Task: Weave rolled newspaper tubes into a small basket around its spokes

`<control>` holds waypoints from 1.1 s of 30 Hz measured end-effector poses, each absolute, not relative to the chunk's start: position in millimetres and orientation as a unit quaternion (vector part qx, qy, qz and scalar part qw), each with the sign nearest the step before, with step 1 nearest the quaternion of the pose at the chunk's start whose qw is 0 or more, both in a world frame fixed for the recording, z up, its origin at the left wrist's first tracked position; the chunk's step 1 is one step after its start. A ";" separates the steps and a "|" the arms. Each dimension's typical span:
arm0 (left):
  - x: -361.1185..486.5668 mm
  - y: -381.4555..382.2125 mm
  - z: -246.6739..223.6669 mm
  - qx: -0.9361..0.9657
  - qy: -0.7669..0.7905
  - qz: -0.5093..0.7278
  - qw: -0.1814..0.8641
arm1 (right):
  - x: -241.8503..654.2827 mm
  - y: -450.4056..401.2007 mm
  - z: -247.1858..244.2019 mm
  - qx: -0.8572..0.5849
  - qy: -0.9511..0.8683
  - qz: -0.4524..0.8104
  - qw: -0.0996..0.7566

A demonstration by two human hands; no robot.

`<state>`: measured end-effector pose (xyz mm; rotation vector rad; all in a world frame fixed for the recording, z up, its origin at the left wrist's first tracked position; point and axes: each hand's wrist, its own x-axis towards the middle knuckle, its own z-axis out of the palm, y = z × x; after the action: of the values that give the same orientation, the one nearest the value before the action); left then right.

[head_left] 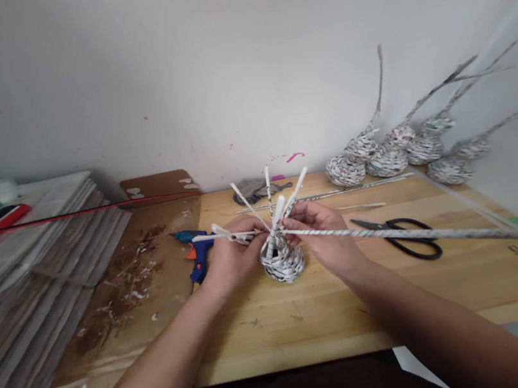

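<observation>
A small woven piece of rolled newspaper [285, 266] stands on the wooden table in front of me, several paper spokes sticking up and outward from its top. My left hand [235, 249] grips its upper left side, fingers closed around paper spokes there. On the other side my right hand [326, 236] pinches a long rolled paper strip [392, 236] close to the weave. That strip runs out to the right past the picture's edge. Some fingertips are hidden behind the spokes.
Black-handled scissors [414, 239] lie right of my right hand. A blue glue gun [200, 254] rests left of my left hand. Several finished woven pieces [345, 170] with long stems stand at the back right. Stacked newspapers [56, 269] fill the left, beside cardboard [145, 314] with scraps.
</observation>
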<state>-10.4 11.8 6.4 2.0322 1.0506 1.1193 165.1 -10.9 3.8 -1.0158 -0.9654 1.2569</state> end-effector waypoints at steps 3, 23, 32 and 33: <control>-13.2 10.4 8.7 0.794 0.366 0.415 0.252 | 170.6 -9.8 7.3 -0.432 -0.415 0.561 0.571; -4.5 1.4 20.9 0.838 0.392 0.329 0.190 | 185.1 -18.4 24.2 -0.480 -0.651 0.361 0.464; -0.1 7.8 23.3 0.820 0.397 0.303 0.279 | 187.2 -20.2 20.1 -0.399 -0.743 0.232 0.484; 0.3 8.5 23.5 0.818 0.384 0.303 0.302 | 187.0 -19.9 18.5 -0.389 -0.754 0.214 0.484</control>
<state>0.3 8.5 23.5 2.1701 1.0179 0.8022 187.0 -19.9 18.5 -0.9471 -1.8376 0.5220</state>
